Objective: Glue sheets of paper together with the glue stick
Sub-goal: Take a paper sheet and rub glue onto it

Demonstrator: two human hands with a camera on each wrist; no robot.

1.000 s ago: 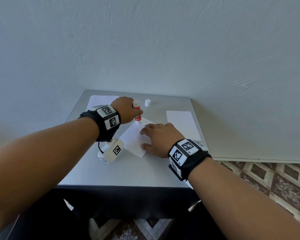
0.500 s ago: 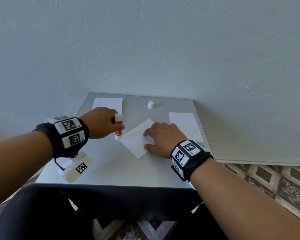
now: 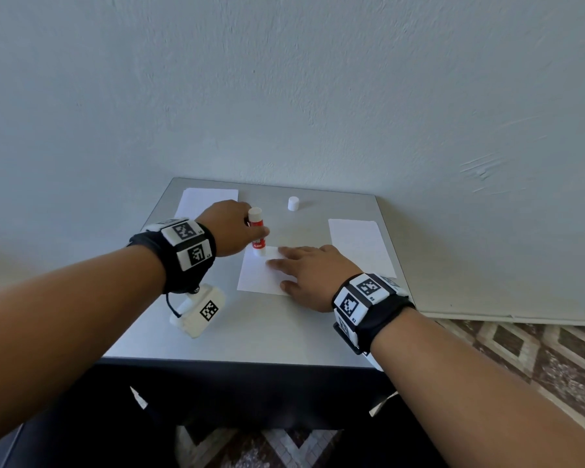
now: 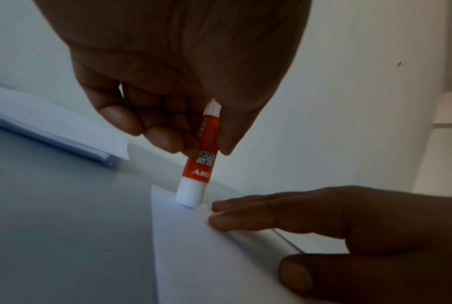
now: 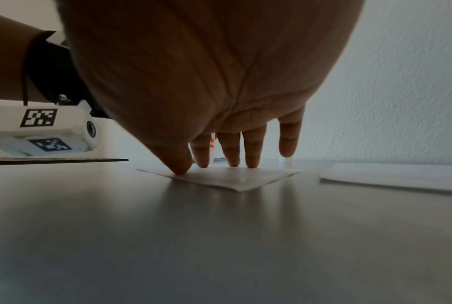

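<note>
I have the left hand [image 3: 232, 228] pinching the glue stick [image 3: 257, 234] between thumb and curled fingers [image 4: 165, 139], holding it nearly upright with its white lower end touching the far corner of the middle sheet of paper [image 3: 259, 276] (the orange label reads upside down in the left wrist view). My right hand [image 3: 313, 275] lies on that same sheet with its fingers [image 5: 253, 148] straight and spread, thumb and three fingertips pressing it to the grey counter [image 3: 267, 329], gripping nothing. The sheet sits near the counter's centre. A second sheet [image 3: 360, 246] lies to the right, a third [image 3: 205, 199] at the far left corner, partly behind the left hand. The white cap [image 3: 293, 203] stands alone near the counter's far edge.
</note>
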